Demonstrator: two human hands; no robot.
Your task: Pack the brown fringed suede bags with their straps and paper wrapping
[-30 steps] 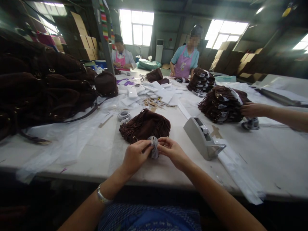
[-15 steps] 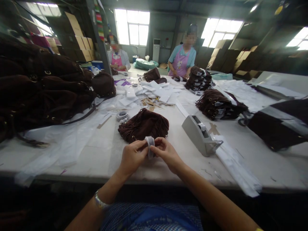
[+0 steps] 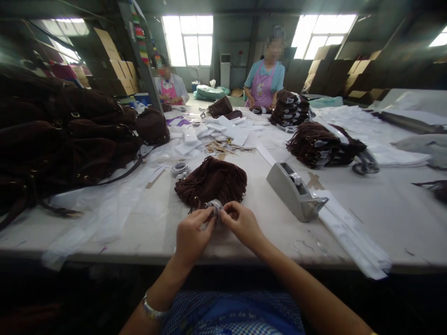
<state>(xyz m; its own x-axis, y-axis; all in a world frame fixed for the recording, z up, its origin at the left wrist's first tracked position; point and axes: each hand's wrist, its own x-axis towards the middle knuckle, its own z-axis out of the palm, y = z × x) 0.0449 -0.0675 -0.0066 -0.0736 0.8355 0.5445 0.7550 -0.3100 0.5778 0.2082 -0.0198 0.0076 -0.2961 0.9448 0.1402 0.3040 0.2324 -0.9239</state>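
Observation:
A dark brown fringed handbag (image 3: 214, 179) lies on the table in front of me. At its near edge my left hand (image 3: 193, 230) and my right hand (image 3: 242, 225) pinch a strap wrapped in greyish-white material (image 3: 215, 204) between thumbs and fingertips. The strap is bent into a small loop, and the fingers partly cover it. Another wrapped, coiled strap (image 3: 180, 168) rests against the bag's far left side. To the right of my right hand stands a grey tape dispenser (image 3: 295, 193).
Brown bags (image 3: 87, 135) are heaped at the left. Stacked fringed bags (image 3: 323, 144) lie to the right. White packets (image 3: 223, 130) and paper scraps cover the table's middle. White strips (image 3: 352, 232) reach over the front edge. Two co-workers (image 3: 263, 83) are across the table.
The strap loop between my fingers has tipped lower and flatter against the bag, both hands still pinching it. At the far right, a large brown bag has gone from its place on the table.

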